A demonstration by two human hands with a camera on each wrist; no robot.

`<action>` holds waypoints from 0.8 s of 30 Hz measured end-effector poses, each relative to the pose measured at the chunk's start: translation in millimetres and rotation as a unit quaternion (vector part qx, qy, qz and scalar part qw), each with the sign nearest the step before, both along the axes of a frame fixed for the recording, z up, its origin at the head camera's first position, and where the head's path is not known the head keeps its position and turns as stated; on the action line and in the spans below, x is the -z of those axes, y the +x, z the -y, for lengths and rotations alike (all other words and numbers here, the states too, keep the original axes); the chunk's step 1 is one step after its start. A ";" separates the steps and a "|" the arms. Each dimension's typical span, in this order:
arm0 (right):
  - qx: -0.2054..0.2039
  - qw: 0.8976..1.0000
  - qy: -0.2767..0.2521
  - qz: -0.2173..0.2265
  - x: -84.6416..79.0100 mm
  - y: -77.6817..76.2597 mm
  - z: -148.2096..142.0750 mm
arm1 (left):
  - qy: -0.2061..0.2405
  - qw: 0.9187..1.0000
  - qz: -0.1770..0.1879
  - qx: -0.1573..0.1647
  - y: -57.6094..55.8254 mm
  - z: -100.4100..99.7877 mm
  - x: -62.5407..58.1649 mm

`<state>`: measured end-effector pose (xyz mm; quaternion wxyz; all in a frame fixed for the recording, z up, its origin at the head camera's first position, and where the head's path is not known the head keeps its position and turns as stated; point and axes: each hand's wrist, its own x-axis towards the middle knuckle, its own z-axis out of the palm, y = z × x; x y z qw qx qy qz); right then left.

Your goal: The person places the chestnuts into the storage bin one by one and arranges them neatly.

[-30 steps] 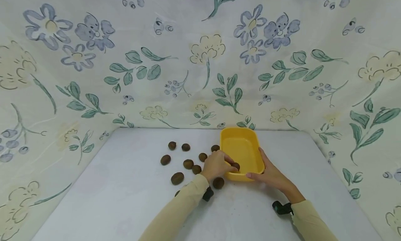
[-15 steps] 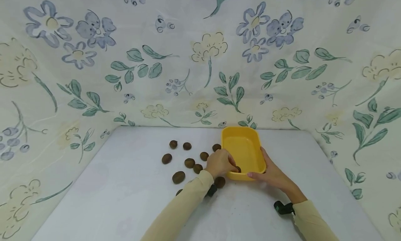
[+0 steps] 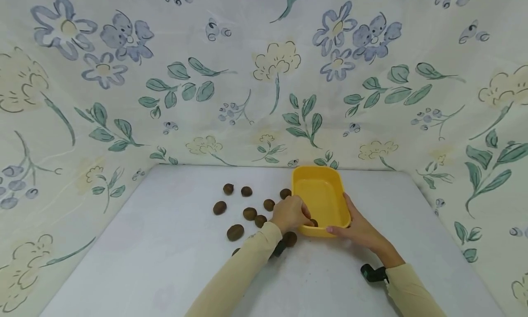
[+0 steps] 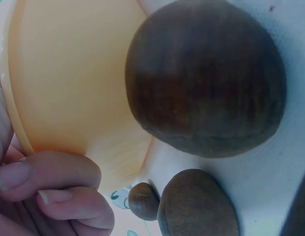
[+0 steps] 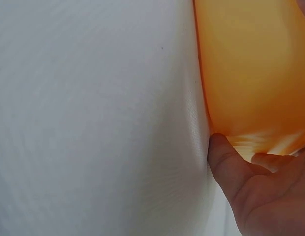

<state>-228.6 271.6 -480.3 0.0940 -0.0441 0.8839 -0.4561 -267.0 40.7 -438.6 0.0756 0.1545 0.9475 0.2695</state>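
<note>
My left hand (image 3: 290,213) reaches over the near left part of a yellow plastic tray (image 3: 323,195) and pinches a brown chestnut (image 3: 315,222) low inside it. The fingers hide most of that nut in the head view. Curled fingers (image 4: 59,172) show beside the tray's wall in the left wrist view, where the held nut is out of sight. At the near right corner, my right hand (image 3: 363,227) grips the tray, thumb on the front rim and fingers along the side. In the right wrist view, the fingers (image 5: 228,162) touch the tray's outer wall (image 5: 251,69).
Several loose chestnuts (image 3: 235,232) lie scattered on the white table (image 3: 165,243) left of the tray. One chestnut (image 3: 290,239) sits just under the left wrist, close to the tray's front corner. A floral cloth (image 3: 247,120) hangs behind the table.
My left hand has lowered the chestnut a little, down into the tray's near left part, and then stayed there. My right hand keeps its grip on the tray. The head view shifted slightly.
</note>
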 end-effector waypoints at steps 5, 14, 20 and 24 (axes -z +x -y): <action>-0.002 1.000 -0.002 0.001 1.3 -0.4 0.1 | 0.014 1.000 0.014 -0.010 2.9 2.3 -0.3; -0.004 1.000 -0.001 -0.005 2.1 0.0 -0.9 | 0.054 0.998 0.019 -0.034 6.3 18.4 -15.4; 0.002 1.000 0.005 -0.002 2.3 -0.2 -0.3 | 0.142 0.989 -0.022 -0.036 6.5 46.5 -30.8; 0.007 1.000 0.008 0.004 2.0 -0.6 -0.6 | 0.180 0.981 -0.056 -0.035 8.2 70.5 -38.3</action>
